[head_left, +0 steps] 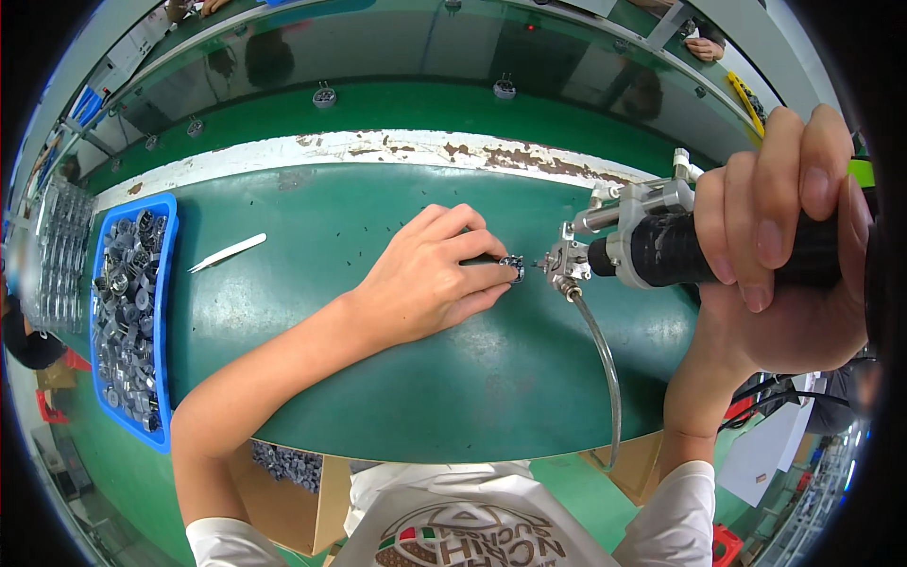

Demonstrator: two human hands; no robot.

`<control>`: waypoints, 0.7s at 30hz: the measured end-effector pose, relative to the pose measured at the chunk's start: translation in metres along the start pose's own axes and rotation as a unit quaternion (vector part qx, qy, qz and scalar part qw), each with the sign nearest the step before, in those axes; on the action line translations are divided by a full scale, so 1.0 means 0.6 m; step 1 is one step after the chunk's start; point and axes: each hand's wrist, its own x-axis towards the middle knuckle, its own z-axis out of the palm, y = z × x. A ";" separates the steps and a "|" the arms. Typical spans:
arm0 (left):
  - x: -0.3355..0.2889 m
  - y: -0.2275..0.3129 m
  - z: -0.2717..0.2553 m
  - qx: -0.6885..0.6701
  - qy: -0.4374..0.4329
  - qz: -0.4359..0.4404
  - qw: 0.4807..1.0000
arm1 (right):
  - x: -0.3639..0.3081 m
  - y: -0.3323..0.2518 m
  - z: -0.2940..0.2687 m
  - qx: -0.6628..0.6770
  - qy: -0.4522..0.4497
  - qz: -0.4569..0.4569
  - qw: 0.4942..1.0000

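My left hand (pixel 439 269) is closed around a small dark part with metal bits (pixel 513 268), pinched in the fingertips at the middle of the green table. My right hand (pixel 742 222) is wrapped round the black body of a powered screwdriver (pixel 666 250), held nearly level. Its metal head (pixel 567 260) points left, the thin tip very close to the part; whether they touch I cannot tell. A clear hose (pixel 605 364) hangs from the head over the table's front edge.
A blue tray (pixel 170 326) of dark grey parts lies at left, near white tweezers (pixel 229 252). Clear stacked trays (pixel 64 255) stand beyond. Tiny dark screws dot the green table (pixel 406 397). Past the chipped white ledge (pixel 378 145), a green conveyor (pixel 406 111) carries several parts. Below sits a cardboard box (pixel 331 501).
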 end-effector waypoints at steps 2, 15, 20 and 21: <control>-0.001 0.001 -0.001 0.002 0.001 0.002 1.000 | 0.004 0.002 0.008 -0.015 0.011 0.016 1.000; -0.001 0.000 -0.001 -0.002 -0.006 -0.003 1.000 | 0.014 0.003 0.036 -0.089 0.065 0.090 0.990; -0.001 0.000 -0.001 -0.009 -0.002 -0.004 1.000 | 0.017 0.005 0.040 -0.085 0.078 0.097 0.989; -0.001 0.000 -0.001 -0.007 -0.005 -0.005 1.000 | 0.018 0.006 0.040 -0.085 0.077 0.098 0.989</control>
